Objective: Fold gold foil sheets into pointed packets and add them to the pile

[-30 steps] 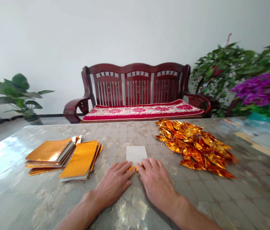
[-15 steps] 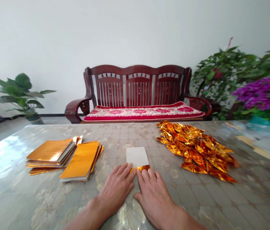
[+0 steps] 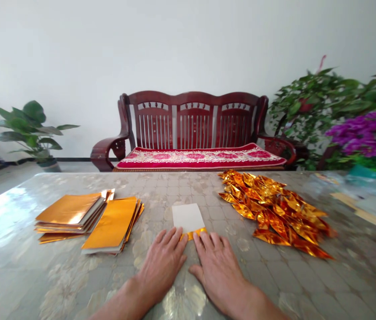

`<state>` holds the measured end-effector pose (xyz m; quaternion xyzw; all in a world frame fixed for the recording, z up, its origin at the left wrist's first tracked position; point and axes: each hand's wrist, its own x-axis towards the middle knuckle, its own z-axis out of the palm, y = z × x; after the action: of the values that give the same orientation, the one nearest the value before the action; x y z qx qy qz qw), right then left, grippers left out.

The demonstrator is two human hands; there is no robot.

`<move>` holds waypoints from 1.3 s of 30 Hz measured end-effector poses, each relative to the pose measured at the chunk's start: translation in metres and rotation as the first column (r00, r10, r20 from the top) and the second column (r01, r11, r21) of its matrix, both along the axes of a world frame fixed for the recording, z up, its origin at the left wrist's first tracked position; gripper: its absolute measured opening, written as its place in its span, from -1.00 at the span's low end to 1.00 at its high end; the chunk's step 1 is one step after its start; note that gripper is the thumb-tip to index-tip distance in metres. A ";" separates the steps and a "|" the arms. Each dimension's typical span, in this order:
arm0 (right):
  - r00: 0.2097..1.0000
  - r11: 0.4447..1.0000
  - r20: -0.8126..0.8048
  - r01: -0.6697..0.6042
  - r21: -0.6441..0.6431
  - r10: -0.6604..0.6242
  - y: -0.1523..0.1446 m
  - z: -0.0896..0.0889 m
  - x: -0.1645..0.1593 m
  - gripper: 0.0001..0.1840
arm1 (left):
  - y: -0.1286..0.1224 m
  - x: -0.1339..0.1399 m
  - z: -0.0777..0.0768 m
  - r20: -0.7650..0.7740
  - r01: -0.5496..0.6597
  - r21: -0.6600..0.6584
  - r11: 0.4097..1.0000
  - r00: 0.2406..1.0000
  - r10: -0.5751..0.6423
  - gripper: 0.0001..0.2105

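Observation:
A sheet of foil paper lies white side up on the table, with its near edge folded over into a narrow gold strip. My left hand rests flat, its fingertips on the left end of that strip. Fingers stretched out, my right hand presses on the right end of the fold. Both hands are open, and their fingers hide parts of the folded edge. To the left are two stacks of gold foil paper, a wider one and a narrower one. A heap of folded foil pieces lies to the right.
The patterned table has a glossy cover. Clear plastic and flat pale sheets lie at its right edge. Beyond the table stands a wooden bench with a red cushion. Potted plants and purple flowers flank it.
My right hand's fingertips have shifted slightly right along the fold, uncovering more of the gold strip. The sheet has turned a little and moved slightly left. My left hand stays nearly in place.

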<state>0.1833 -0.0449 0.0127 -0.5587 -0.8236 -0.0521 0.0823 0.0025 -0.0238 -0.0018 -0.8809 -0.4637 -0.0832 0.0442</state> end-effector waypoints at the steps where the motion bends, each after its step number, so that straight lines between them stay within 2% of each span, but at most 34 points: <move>1: 1.000 1.000 -0.001 -0.005 0.017 0.005 0.000 -0.002 -0.001 -0.32 | 0.000 0.000 0.000 -0.001 0.000 0.001 1.000 1.000 0.000 -0.58; 6: 0.997 0.995 -0.020 -0.074 0.070 0.076 0.002 -0.015 -0.002 -0.26 | 0.000 0.002 -0.002 0.002 -0.022 0.013 1.000 1.000 0.022 -0.59; 11: 0.992 0.991 -0.050 -0.111 0.068 0.115 0.004 -0.023 0.000 -0.19 | 0.002 0.000 -0.002 0.014 -0.015 0.010 1.000 1.000 0.015 -0.57; 21: 0.988 0.992 -0.096 -0.124 -0.023 0.121 0.005 -0.019 0.000 -0.22 | 0.007 0.003 0.000 0.020 0.037 -0.004 0.999 0.999 -0.037 -0.58; 27: 0.993 0.996 -0.082 -0.084 -0.002 0.084 0.005 -0.017 -0.001 -0.23 | 0.007 0.007 0.007 -0.009 0.021 -0.025 0.999 1.000 -0.021 -0.70; 34: 0.991 0.993 -0.090 -0.096 0.071 0.103 0.010 -0.017 -0.003 -0.34 | 0.007 0.013 0.017 0.059 -0.019 -0.088 0.996 0.998 0.024 -0.65; 39: 0.995 0.992 -0.072 -0.065 0.106 0.072 0.012 -0.019 -0.001 -0.36 | 0.006 0.011 0.015 0.035 -0.032 -0.077 0.997 0.999 0.034 -0.65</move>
<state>0.1827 -0.0325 -0.0065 -0.5267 -0.8348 -0.0704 0.1440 0.0139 -0.0176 0.0133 -0.8725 -0.4818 -0.0809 0.0036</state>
